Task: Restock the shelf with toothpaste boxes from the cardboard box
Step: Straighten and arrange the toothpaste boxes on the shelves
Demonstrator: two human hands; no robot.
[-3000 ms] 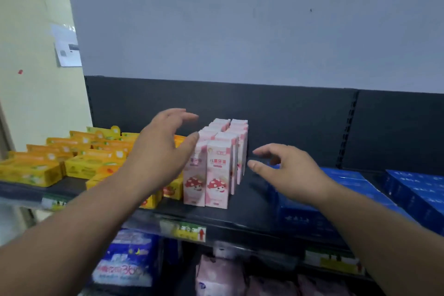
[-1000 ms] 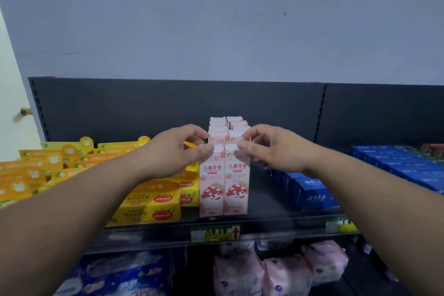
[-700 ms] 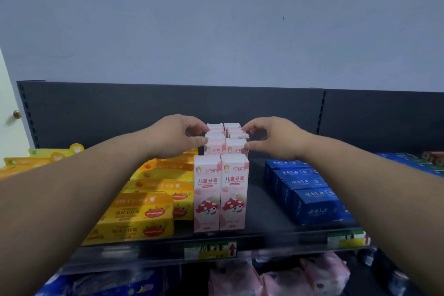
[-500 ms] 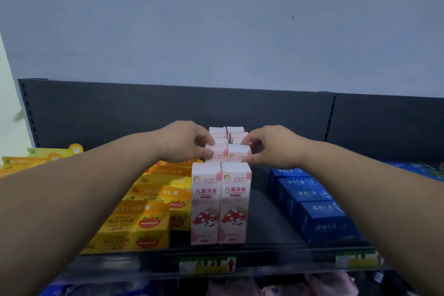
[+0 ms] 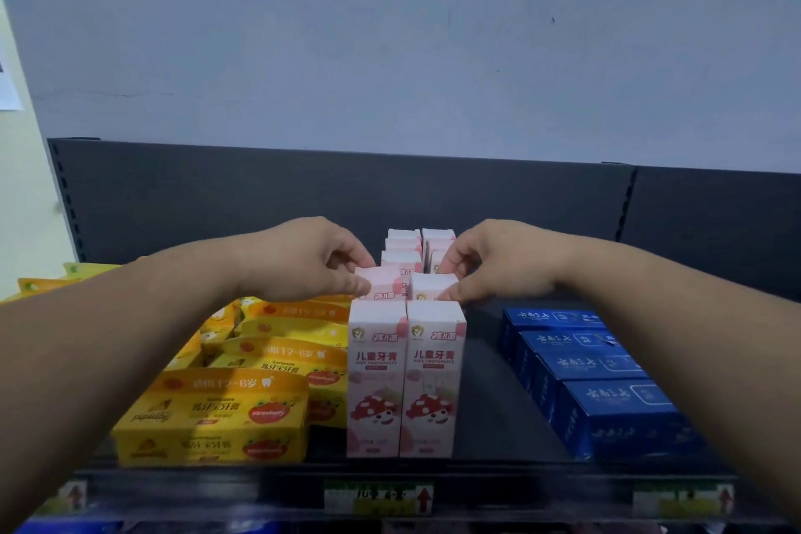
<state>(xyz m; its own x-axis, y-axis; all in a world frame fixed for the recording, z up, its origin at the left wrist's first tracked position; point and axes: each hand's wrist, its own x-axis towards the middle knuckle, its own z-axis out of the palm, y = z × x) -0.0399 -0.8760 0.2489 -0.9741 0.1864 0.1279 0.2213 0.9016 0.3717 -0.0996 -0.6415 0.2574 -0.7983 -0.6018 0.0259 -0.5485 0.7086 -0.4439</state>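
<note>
Second-row pink toothpaste box leans off upright
Your left hand pinches its top from 9 o'clock; your right hand pinches the neighbour box from 3 o'clock.

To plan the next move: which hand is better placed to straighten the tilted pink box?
Left. The left hand pinches the tilted pink toothpaste box in the second row; the right hand holds the upright box beside it.
</note>
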